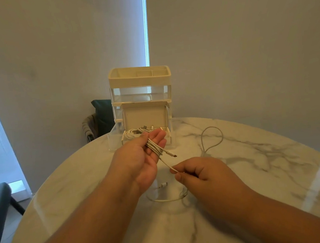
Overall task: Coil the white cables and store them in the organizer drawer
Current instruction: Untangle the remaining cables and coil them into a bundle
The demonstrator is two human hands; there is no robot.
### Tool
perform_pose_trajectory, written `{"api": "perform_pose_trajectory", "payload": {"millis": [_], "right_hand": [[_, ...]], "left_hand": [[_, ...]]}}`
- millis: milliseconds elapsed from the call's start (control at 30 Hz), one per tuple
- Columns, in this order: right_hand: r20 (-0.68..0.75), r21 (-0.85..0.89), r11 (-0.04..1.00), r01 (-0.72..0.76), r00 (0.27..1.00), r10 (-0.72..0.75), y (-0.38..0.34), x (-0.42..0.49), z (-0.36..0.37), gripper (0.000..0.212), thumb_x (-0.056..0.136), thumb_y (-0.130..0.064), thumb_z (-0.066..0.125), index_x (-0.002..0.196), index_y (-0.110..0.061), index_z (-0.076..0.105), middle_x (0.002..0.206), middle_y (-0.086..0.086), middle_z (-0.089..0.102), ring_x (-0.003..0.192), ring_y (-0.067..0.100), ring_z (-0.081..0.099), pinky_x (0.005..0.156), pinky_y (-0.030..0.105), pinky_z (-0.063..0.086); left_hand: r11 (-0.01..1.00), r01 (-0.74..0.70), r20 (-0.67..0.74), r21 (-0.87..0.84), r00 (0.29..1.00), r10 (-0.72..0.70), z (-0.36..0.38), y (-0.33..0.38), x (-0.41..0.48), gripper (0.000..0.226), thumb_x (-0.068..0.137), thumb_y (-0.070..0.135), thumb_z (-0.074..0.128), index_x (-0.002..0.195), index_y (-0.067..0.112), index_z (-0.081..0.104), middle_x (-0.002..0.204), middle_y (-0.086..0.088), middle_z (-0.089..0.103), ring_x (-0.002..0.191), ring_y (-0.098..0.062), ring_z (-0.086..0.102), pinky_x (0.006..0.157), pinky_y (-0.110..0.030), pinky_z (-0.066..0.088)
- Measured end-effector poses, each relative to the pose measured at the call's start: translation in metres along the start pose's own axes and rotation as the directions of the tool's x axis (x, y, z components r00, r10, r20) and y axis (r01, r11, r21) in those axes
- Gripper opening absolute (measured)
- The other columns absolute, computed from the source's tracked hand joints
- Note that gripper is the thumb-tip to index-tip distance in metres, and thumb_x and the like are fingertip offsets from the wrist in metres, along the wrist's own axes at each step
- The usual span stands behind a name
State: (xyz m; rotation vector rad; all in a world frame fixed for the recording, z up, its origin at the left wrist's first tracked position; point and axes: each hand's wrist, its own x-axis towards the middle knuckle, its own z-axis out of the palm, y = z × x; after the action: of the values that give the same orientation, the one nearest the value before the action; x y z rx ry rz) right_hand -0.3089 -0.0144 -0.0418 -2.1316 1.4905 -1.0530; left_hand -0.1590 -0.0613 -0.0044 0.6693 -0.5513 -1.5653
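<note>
Above the middle of the desk [256, 171], the left hand [139, 158] is turned palm up and holds a white cable [154, 148] gathered into several loops across its fingers, with the thumb pressing the bundle down. One plug end of that cable sticks out to the right of the bundle. A single strand runs from the bundle down to the right hand [200, 173], which pinches it between thumb and forefinger, the other fingers curled in.

At the far edge of the desk stands the organizer [139, 78], a cream tray on top of clear stacked drawers. Its bottom drawer [111, 143] is pulled out toward the near side. An open cardboard box [145, 115] sits in that drawer with its lid tipped back, and coiled cables [131, 133] lie inside it.

To the right of the drawer, a second cable [218, 142] lies on the desk in a loose loop. Under the hands, a third cable [168, 199] curves across the desk with its plug near the left wrist. A dark chair [102, 114] stands beyond the desk's far left edge.
</note>
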Motion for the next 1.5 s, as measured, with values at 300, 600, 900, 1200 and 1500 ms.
{"api": "perform_pose_trajectory", "payload": {"millis": [300,600,900,1200,1500], "right_hand": [[0.075,-0.084,0.996,0.026,0.997,-0.020,0.000,-0.003,-0.004,0.016,0.096,-0.025,0.058,0.098,-0.025,0.074,0.082,-0.018,0.068,0.082,-0.002,0.060,0.071,0.015,0.044],[0.036,-0.432,0.899,0.075,0.997,-0.066,-0.010,-0.006,-0.017,0.025,0.095,-0.035,0.048,0.111,-0.039,0.066,0.093,-0.021,0.056,0.089,0.003,0.054,0.078,0.023,0.048],[0.006,-0.462,0.870,0.170,0.982,-0.189,-0.006,-0.002,-0.033,0.032,0.082,-0.049,0.042,0.096,-0.048,0.071,0.071,-0.019,0.051,0.074,0.003,0.051,0.063,0.021,0.039],[-0.114,-0.429,0.890,0.157,0.968,-0.225,0.000,-0.004,-0.036,0.006,0.083,-0.031,0.068,0.082,-0.035,0.070,0.073,-0.020,0.054,0.082,-0.001,0.051,0.065,0.012,0.036],[-0.091,-0.422,0.890,0.172,0.969,-0.231,0.004,-0.004,-0.039,0.011,0.085,-0.029,0.068,0.088,-0.038,0.073,0.076,-0.023,0.055,0.087,-0.002,0.052,0.066,0.011,0.038]], "left_hand": [[0.978,-0.086,0.079,0.190,0.994,0.072,-0.003,-0.026,0.009,0.021,0.102,0.013,0.049,0.107,-0.002,0.062,0.097,-0.015,0.076,0.089,-0.022,0.075,0.078,-0.028,0.060],[0.548,-0.342,0.288,0.764,0.940,0.185,-0.007,-0.034,0.003,0.015,0.099,0.027,0.056,0.092,0.023,0.070,0.088,0.006,0.076,0.081,0.000,0.071,0.074,-0.017,0.055],[0.282,-0.378,0.404,0.882,0.914,-0.037,-0.006,-0.033,-0.001,0.022,0.092,0.016,0.058,0.078,0.006,0.071,0.059,0.003,0.065,0.054,-0.003,0.058,0.060,-0.021,0.047],[0.527,-0.247,0.467,0.813,0.818,-0.338,-0.011,-0.021,-0.004,0.031,0.084,0.016,0.053,0.103,-0.007,0.060,0.095,-0.020,0.062,0.081,-0.028,0.061,0.080,-0.040,0.051],[0.367,-0.376,0.511,0.851,0.755,-0.411,-0.015,-0.020,-0.002,0.017,0.084,0.018,0.061,0.098,0.019,0.069,0.094,-0.002,0.071,0.093,-0.020,0.068,0.099,-0.048,0.050]]}}
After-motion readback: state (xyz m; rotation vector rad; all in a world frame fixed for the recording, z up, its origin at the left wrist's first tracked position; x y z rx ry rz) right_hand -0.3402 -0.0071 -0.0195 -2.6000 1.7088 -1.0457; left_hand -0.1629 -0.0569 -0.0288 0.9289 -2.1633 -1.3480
